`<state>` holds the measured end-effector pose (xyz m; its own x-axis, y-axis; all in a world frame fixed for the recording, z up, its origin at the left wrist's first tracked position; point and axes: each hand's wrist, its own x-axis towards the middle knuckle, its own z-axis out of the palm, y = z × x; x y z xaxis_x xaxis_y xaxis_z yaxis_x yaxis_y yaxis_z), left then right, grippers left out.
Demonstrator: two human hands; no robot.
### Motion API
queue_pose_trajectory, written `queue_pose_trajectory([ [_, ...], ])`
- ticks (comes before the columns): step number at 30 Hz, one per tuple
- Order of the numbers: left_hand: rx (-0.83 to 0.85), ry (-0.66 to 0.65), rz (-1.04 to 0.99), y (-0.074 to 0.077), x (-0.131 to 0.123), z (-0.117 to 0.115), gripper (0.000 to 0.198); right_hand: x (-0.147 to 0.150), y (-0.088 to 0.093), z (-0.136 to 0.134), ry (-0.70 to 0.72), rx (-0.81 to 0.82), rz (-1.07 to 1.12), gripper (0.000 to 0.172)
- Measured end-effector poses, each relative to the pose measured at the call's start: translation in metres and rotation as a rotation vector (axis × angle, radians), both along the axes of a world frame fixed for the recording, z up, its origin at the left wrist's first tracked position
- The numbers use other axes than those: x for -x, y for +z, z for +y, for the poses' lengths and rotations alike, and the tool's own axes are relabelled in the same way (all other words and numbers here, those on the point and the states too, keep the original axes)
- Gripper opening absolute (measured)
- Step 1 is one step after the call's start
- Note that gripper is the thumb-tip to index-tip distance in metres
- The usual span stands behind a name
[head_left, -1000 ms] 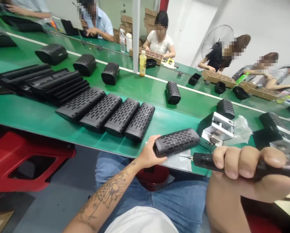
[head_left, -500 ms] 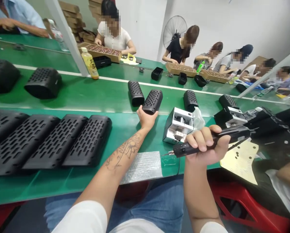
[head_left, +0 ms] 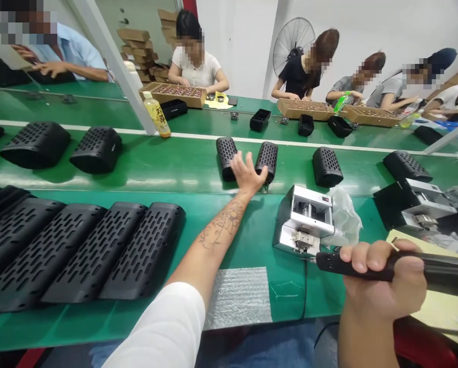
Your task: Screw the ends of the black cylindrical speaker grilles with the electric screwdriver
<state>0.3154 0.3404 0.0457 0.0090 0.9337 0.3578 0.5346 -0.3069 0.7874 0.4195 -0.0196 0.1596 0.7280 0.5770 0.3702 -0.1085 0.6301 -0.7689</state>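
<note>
Green work surface (head_left: 175, 179) lies below the left hand (head_left: 250, 176), its fingers spread; the left black housing (head_left: 226, 152) is beside these fingers, the right housing (head_left: 268, 155) behind the thumb, contact I cannot tell. The right hand (head_left: 386, 281) encloses a screwdriver (head_left: 447, 273), near the silver machine (head_left: 311, 225).

Tabletop (head_left: 254, 245), clock centred on the sheet (head_left: 238, 299): row of housings (head_left: 75, 255), nine to ten o'clock; housing pair (head_left: 268, 156), twelve, behind the left hand (head_left: 248, 176); machine (head_left: 305, 220), between one and two; bottle (head_left: 157, 115), farther back, eleven; power tool (head_left: 443, 271), in the right hand (head_left: 382, 276), three
</note>
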Motion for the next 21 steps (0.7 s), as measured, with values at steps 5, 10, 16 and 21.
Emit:
queue_pose_trajectory([
  [5,0.186,0.328,-0.072,0.016,0.044,0.032,0.114,-0.002,0.013,0.012,-0.221,0.061,-0.208,0.024],
  [10,0.401,0.398,-0.308,0.044,0.077,0.023,0.105,-0.001,0.008,0.027,-0.205,0.057,-0.315,0.033],
  [16,0.128,0.169,-0.371,0.036,0.183,-0.138,0.093,-0.008,-0.014,0.049,-0.115,0.151,-0.397,0.051],
  [21,-0.094,-0.183,0.018,0.005,0.293,-0.292,0.084,-0.009,-0.033,0.061,-0.056,0.220,-0.464,0.051],
])
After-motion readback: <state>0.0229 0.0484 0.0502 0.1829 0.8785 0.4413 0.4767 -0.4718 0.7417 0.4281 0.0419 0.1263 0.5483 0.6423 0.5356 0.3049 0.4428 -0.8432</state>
